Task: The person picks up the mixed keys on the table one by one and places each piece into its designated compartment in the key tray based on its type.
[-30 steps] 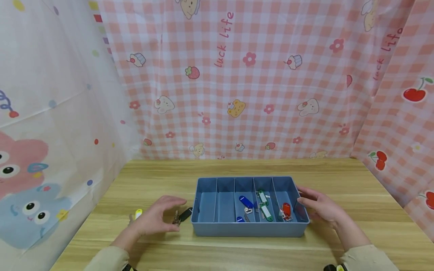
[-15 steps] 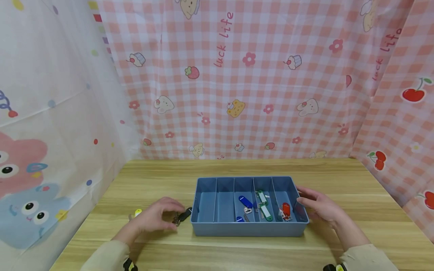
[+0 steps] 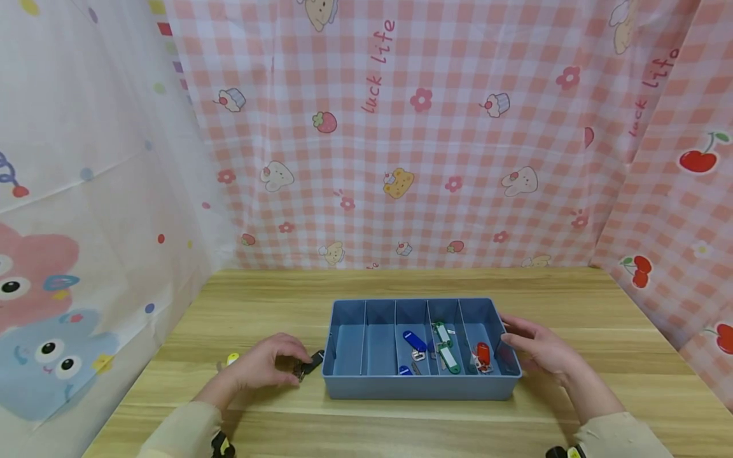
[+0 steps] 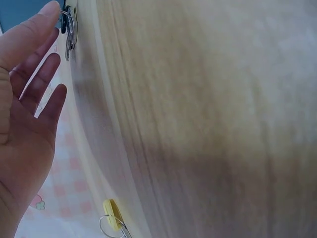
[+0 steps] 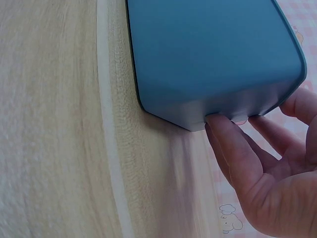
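Observation:
My left hand (image 3: 266,364) curves loosely around the metal keys (image 4: 71,29) of a black-tagged key ring, thumb and fingers apart on either side. The black key tag (image 3: 313,362) lies on the table against the left end of a blue divided box (image 3: 424,388). My right hand (image 3: 541,348) holds the box's right end, thumb over the rim and fingertips against the outer wall. Inside the box are blue key tags (image 3: 415,341), green key tags (image 3: 449,358) and a red key tag (image 3: 483,353), with keys.
A yellow key tag (image 4: 113,214) with a ring lies on the wooden table (image 3: 366,426), left of and behind my left wrist. The two left compartments show bare bottoms. Patterned cloth (image 3: 424,146) hangs at the back and sides.
My left hand has shifted slightly left and closed in, its fingers and thumb nearer the keys. My right hand and the box stay as they were.

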### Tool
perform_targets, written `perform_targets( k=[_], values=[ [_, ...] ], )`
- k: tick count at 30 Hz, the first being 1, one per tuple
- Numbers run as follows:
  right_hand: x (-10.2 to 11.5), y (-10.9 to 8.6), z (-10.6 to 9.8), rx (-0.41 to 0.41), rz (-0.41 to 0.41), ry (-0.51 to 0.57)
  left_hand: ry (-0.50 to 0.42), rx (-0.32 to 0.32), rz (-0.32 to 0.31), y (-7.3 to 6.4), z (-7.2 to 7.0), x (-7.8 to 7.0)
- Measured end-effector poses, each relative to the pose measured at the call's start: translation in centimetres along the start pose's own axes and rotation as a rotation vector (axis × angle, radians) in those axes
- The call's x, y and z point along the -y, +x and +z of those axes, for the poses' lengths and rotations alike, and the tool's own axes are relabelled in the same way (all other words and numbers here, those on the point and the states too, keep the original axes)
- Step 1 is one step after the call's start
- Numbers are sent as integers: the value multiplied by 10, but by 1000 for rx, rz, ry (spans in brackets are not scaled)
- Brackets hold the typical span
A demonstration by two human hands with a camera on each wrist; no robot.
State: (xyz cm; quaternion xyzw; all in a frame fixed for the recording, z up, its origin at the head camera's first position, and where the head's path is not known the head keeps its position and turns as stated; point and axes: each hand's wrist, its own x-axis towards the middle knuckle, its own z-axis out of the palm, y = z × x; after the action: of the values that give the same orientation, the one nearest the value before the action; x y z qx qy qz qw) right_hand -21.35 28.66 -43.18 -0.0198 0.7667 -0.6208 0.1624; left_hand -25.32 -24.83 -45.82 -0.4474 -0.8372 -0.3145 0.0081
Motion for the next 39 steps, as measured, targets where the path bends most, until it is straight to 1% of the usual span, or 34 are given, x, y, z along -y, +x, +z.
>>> perform_targets(
  k=[9, 12, 14, 19, 23, 30, 32, 39],
  values=[
    [1, 0, 0, -11, 10, -2, 3, 13, -27, 1, 1, 2],
    [1, -1, -1, -4, -2, -17, 9, 13, -26, 1, 2, 2],
    [1, -1, 0, -10, 4, -9, 9, 10, -20, 1, 2, 3],
    [1, 0, 0, -14, 8, 2, -15, 9, -12, 1, 3, 4],
    [0, 0, 0, -8, 3, -7, -28, 10, -15, 1, 4, 5],
    [-1, 1, 0, -9, 1, -2, -18, 2, -35, 2, 6, 7],
    [0, 0, 0, -9, -2, -2, -10, -1, -32, 2, 7, 9],
    [2, -1, 1, -27, 8, -25, 6, -21, 10, 3, 8, 9]
  ],
)
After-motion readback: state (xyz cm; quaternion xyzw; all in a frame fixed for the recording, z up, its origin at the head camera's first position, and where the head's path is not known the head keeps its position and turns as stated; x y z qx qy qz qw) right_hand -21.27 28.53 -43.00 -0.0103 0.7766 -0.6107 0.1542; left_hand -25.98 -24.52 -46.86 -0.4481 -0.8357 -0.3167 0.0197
